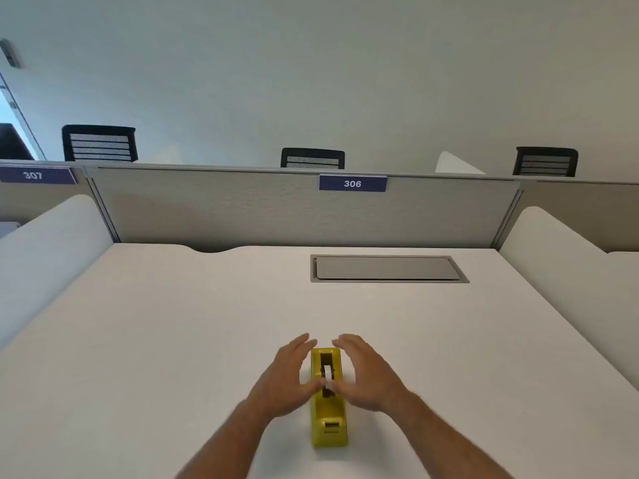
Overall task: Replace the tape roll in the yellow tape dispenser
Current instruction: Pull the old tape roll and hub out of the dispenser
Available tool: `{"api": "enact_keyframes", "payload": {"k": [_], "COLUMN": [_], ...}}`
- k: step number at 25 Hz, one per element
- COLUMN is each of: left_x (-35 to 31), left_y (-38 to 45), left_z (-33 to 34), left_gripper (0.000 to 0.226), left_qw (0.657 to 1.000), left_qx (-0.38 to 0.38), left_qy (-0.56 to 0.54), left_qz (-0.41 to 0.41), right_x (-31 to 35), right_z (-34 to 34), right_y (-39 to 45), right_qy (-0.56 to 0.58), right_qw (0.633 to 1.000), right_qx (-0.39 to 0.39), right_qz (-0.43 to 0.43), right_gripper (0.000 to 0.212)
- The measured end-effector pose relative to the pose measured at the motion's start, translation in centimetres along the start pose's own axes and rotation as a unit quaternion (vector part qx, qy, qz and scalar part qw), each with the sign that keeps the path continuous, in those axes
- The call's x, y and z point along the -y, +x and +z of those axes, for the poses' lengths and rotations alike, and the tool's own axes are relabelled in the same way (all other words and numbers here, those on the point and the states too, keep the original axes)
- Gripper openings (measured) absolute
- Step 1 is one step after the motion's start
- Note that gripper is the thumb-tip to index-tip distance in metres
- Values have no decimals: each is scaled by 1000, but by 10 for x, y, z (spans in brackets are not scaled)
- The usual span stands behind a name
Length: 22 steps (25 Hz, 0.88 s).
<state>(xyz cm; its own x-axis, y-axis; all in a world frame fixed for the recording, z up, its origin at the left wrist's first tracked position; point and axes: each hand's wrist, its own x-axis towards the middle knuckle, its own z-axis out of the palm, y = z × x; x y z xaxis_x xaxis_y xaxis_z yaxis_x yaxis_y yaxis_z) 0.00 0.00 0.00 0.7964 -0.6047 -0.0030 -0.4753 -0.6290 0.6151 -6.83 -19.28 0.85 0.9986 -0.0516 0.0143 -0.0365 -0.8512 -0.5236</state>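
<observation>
Head view: yellow tape dispenser (pixel 328 397) lies lengthwise on the white desk (pixel 155 340), near the front edge, cutter end toward the camera. Left hand (pixel 287 375) on its left side, right hand (pixel 366 373) on its right, both with fingers spread and loose, thumbs meeting over the top slot. Tape roll (pixel 327 373) sits in the slot, white strip showing; thumbs seem to touch it, blur makes that unsure. Grey cable hatch (pixel 387 268) farther back, partition label 306 (pixel 352 183) behind.
</observation>
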Motion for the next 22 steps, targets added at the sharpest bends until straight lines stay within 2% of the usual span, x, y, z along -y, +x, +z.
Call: {"api": "enact_keyframes", "payload": {"k": [4,7,10,16,22], "left_x": [9,22,25,22,19], "left_y": [-1,1,0,4,5], "left_z": [16,27,29,34,35], "left_gripper": [104,119,128,137,131], "left_qw": [995,983,976,962,955], "left_qx": [54,61,60,69,74], "left_qy": [-70,-146,-179,-239,-261], "left_qz": [-46,-97,-111,-111,-121], "right_x": [1,3,4,7,10], "right_z": [2,5,4,4,3], "right_y": [2,6,8,12,14], "right_qy": [-11,-29,-38,-51,-95], "right_qw": [999,999,998,997,993], "right_qx": [29,44,52,65,65], "right_qz": [-11,-14,-13,-12,-23], "right_gripper": [73,72,64,56,52]}}
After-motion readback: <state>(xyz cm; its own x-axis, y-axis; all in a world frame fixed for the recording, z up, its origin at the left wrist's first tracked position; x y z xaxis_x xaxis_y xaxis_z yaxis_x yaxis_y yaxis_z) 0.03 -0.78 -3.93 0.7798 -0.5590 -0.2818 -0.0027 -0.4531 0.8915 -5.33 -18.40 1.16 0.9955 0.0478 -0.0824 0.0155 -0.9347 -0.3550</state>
